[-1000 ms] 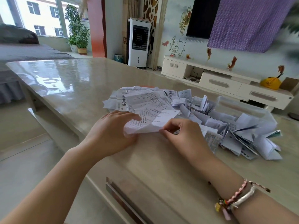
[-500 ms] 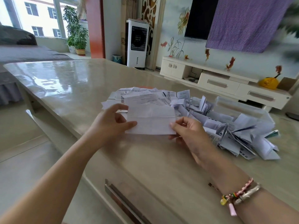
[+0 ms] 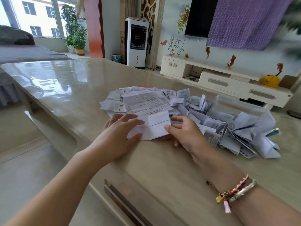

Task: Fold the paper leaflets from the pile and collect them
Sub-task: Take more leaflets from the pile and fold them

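A white leaflet (image 3: 154, 126) lies on the table in front of me, folded across with creases showing. My left hand (image 3: 117, 137) rests on its left edge, fingers spread over the paper and thumb under its lower corner. My right hand (image 3: 184, 134) holds the right edge, thumb on top and fingers beneath. Behind it lies the pile of flat, unfolded leaflets (image 3: 140, 100). To the right sprawls a heap of folded leaflets (image 3: 241, 134).
The glossy beige table (image 3: 65, 82) stretches far to the left and back. A clear plastic container (image 3: 241, 105) stands behind the folded heap. A metal drawer handle (image 3: 123, 204) runs along the near table edge. A white TV cabinet stands beyond.
The leaflet was held up flat between both hands half a second ago. Now it lies lower on the table, folded over, with both hands pressing at its sides.
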